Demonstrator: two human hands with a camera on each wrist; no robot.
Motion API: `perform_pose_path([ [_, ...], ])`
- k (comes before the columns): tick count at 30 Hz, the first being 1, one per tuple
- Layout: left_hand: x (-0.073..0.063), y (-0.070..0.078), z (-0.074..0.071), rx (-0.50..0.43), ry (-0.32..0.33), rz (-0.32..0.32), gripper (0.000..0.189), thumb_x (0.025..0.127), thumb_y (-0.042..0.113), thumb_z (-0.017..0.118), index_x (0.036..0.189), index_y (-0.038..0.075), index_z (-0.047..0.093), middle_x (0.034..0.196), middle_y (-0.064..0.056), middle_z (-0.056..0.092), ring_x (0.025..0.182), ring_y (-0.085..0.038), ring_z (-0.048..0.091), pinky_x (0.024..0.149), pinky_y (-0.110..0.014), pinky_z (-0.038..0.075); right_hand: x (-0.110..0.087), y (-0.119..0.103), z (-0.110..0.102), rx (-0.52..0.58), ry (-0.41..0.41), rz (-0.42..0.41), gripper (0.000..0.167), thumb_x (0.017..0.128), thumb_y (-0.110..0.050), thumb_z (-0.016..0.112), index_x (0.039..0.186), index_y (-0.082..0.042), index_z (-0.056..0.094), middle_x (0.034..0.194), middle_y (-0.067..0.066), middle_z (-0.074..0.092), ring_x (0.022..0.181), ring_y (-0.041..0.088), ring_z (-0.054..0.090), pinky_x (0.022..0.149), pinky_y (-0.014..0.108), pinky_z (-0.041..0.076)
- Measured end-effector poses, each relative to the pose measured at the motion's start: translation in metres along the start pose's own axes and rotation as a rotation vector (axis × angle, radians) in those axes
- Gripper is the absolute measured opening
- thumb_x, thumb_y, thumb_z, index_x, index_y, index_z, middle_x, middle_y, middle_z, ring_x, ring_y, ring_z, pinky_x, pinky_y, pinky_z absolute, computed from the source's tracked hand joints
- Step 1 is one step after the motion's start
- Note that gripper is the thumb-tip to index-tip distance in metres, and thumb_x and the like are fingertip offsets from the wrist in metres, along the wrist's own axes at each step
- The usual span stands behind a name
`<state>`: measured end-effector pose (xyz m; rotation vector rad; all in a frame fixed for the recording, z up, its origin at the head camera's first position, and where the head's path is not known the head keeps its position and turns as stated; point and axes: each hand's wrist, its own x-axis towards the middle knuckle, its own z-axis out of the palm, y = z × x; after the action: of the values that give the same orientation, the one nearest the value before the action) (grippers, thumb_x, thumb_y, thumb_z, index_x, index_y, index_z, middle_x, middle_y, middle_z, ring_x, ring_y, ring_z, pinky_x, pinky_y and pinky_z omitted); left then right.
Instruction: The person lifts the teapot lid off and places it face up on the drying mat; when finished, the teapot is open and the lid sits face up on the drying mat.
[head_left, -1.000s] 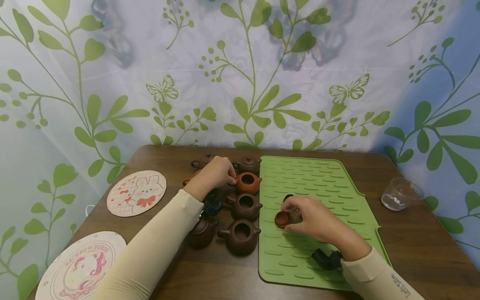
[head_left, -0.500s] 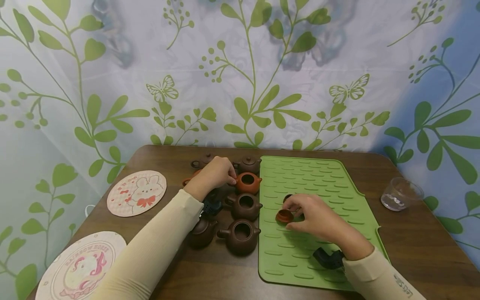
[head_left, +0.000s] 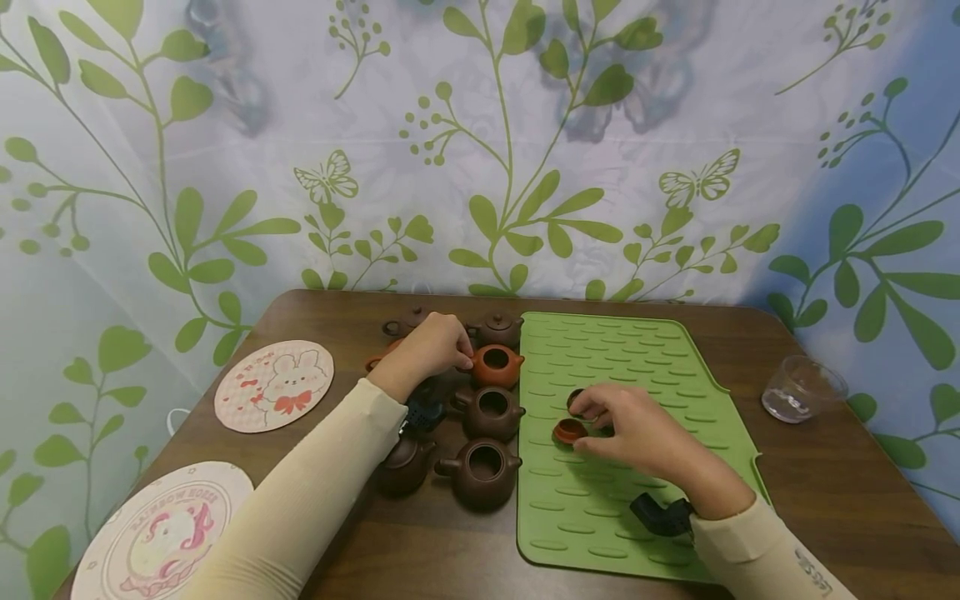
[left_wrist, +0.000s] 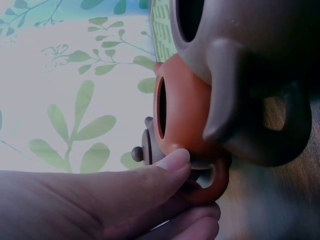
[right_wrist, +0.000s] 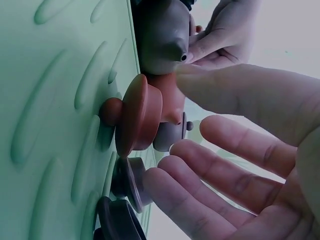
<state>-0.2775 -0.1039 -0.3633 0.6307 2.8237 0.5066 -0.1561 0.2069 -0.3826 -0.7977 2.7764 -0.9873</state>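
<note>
My left hand (head_left: 432, 348) pinches the handle of the orange clay teapot (head_left: 497, 365), whose top is uncovered. In the left wrist view the thumb lies over the handle (left_wrist: 218, 186) beside the orange body. An orange teapot lid (head_left: 570, 431) lies upside down, knob down, on the green mat (head_left: 558, 521). My right hand (head_left: 637, 429) hovers beside it with loosely spread fingers and holds nothing. Dark lids (right_wrist: 134, 182) sit next to the orange one in the right wrist view, partly hidden behind the hand in the head view.
Two dark lidless teapots, one (head_left: 491, 410) behind the other (head_left: 483, 473), stand nearer me. A lidded dark teapot (head_left: 498, 330) stands behind the orange one. More teapots are partly under my left arm. A clear cup (head_left: 798, 390) is at right; two round mats, one with a rabbit (head_left: 273, 387), lie left.
My right hand has set the orange lid down on the mat, released it and drawn slightly to the right. The left hand stays on the orange teapot's handle.
</note>
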Motion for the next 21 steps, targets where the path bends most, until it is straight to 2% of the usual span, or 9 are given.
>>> perform_pose_path([
  [8, 0.001, -0.001, 0.000, -0.009, 0.010, 0.012, 0.005, 0.093, 0.017, 0.084, 0.095, 0.012, 0.086, 0.090, 0.002, 0.076, 0.085, -0.017, 0.070, 0.076, -0.034, 0.059, 0.003, 0.000, -0.004, -0.002, 0.008, -0.016, 0.030, 0.095, -0.022, 0.083, 0.117, -0.006, 0.072, 0.114, 0.008, 0.071, 0.097, 0.028, 0.071, 0.082, 0.046, 0.060],
  [13, 0.000, -0.001, -0.002, 0.009, 0.009, 0.026, 0.005, 0.094, 0.017, 0.084, 0.092, 0.012, 0.085, 0.088, 0.003, 0.075, 0.081, -0.015, 0.069, 0.074, -0.034, 0.059, 0.016, -0.002, -0.010, -0.027, 0.017, -0.053, 0.023, 0.097, -0.021, 0.081, 0.114, -0.008, 0.073, 0.107, 0.004, 0.072, 0.094, 0.020, 0.070, 0.079, 0.045, 0.059],
  [16, -0.002, -0.003, -0.007, 0.010, 0.005, 0.045, 0.006, 0.094, 0.017, 0.084, 0.091, 0.012, 0.086, 0.087, 0.003, 0.075, 0.082, -0.017, 0.069, 0.075, -0.035, 0.059, 0.028, -0.003, -0.012, -0.064, 0.023, -0.083, 0.020, 0.097, -0.020, 0.081, 0.113, -0.010, 0.074, 0.106, 0.003, 0.073, 0.093, 0.020, 0.071, 0.078, 0.044, 0.059],
  [17, -0.002, -0.005, -0.011, 0.006, 0.006, 0.052, 0.007, 0.094, 0.017, 0.084, 0.091, 0.011, 0.086, 0.087, 0.004, 0.075, 0.084, -0.018, 0.069, 0.076, -0.037, 0.059, 0.033, -0.004, -0.013, -0.072, 0.019, -0.085, 0.020, 0.097, -0.020, 0.081, 0.113, -0.009, 0.074, 0.107, 0.004, 0.073, 0.094, 0.022, 0.071, 0.078, 0.044, 0.059],
  [18, -0.003, -0.006, -0.014, 0.008, 0.011, 0.059, 0.007, 0.094, 0.018, 0.084, 0.091, 0.011, 0.086, 0.087, 0.004, 0.075, 0.088, -0.020, 0.070, 0.084, -0.039, 0.058, 0.037, -0.004, -0.014, -0.082, 0.017, -0.083, 0.020, 0.097, -0.019, 0.081, 0.113, -0.009, 0.074, 0.108, 0.004, 0.073, 0.095, 0.023, 0.071, 0.079, 0.043, 0.058],
  [21, -0.002, -0.012, -0.028, 0.014, 0.029, 0.079, 0.010, 0.095, 0.020, 0.083, 0.092, 0.010, 0.086, 0.088, 0.003, 0.076, 0.099, -0.025, 0.069, 0.099, -0.045, 0.052, 0.052, -0.006, -0.017, -0.092, 0.007, -0.062, 0.020, 0.098, -0.020, 0.079, 0.114, -0.009, 0.074, 0.110, 0.003, 0.072, 0.100, 0.027, 0.070, 0.083, 0.046, 0.058],
])
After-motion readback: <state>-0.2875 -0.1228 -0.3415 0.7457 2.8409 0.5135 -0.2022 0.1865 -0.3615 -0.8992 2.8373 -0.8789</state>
